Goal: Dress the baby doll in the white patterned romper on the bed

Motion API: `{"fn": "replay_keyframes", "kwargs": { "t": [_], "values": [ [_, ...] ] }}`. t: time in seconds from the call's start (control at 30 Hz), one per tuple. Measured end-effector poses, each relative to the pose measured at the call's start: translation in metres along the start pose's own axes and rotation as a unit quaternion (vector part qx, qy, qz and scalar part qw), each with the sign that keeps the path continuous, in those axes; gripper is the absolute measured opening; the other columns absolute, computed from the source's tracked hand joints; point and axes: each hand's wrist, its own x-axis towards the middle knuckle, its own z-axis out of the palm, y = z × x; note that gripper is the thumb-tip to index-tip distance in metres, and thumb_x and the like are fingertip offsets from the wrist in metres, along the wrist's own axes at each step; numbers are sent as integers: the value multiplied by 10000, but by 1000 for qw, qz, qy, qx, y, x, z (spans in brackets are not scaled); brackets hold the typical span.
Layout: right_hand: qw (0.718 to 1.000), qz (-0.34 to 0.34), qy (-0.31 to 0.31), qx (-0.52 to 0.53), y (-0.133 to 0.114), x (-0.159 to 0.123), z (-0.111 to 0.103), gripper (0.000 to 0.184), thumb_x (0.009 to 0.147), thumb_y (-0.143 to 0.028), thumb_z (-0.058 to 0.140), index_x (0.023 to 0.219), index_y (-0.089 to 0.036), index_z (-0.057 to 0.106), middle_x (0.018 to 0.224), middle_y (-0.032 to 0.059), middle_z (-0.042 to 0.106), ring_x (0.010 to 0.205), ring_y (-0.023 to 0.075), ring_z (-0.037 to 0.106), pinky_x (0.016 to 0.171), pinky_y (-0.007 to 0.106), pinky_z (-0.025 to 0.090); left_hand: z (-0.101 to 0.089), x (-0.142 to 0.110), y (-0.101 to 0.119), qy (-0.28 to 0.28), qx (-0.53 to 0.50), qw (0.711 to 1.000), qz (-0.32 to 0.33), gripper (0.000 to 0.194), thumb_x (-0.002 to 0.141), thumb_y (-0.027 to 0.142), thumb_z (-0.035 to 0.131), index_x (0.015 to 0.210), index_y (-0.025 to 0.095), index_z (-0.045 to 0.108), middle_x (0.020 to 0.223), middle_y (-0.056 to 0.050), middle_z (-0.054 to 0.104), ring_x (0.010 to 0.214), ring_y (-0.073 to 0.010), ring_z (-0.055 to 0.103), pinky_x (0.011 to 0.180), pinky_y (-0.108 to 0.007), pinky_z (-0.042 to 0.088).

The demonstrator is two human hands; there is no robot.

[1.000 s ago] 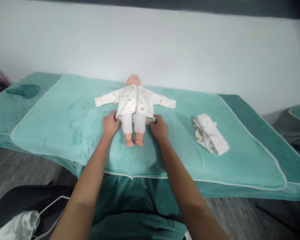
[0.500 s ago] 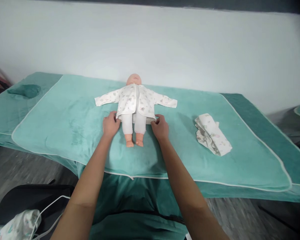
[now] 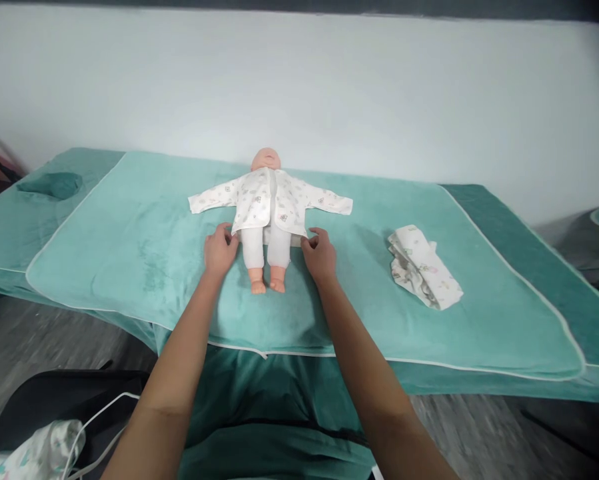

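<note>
A sheet lies on the bed, with the wall behind. On the sheet lies the doll, head toward the wall, feet toward the person, inside the jacket. The left hand and right hand are at the jacket's lower corners, either side of the legs. Well to the right lies a cloth. Before the bed, at left, a chair seems to bear a bundle.
</note>
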Motion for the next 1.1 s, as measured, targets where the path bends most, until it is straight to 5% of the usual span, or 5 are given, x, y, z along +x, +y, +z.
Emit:
{"fn": "replay_keyframes", "kwargs": {
  "t": [0.4,0.6,0.77,0.97,1.1],
  "values": [
    [993,-110,-38,18,9,-66,-27,356,930,-344,481,1196,-166,636,1003,101,715,913,234,665,851,378,527,-11,-47,5,16,-100,995,-21,255,946,409,544,1056,199,638,889,-44,694,805,-196,638,772,-319,489],
    [962,-126,121,-209,65,-61,-112,443,881,-355,562,1268,-146,619,1442,218,572,1362,370,485,1147,582,337,-18,-94,22,-30,-148,988,12,300,989,435,520,1086,197,675,992,-70,712,914,-204,661,901,-373,528],
    [937,94,107,-319,98,-22,-184,718,830,-407,627,1479,-132,488,1461,285,541,1279,440,547,1033,598,400,-10,-128,44,-2,-179,980,81,351,975,399,583,1272,216,617,1350,-138,586,1302,-254,561,1126,-469,465],
    [987,147,-14,61,53,-41,-180,571,779,-463,722,1264,-167,665,1207,152,733,1060,325,681,908,449,531,-18,-157,64,23,-205,975,85,305,979,339,600,1267,238,608,1348,-131,598,1306,-258,557,1146,-511,449],
    [944,99,-123,290,-25,-100,-128,564,774,-519,786,1226,-202,670,1191,83,754,1020,267,704,903,405,565,-42,-167,91,-48,-286,950,117,405,955,346,645,1349,291,573,1367,-112,607,1295,-259,587,1105,-472,493]
  ]
}}
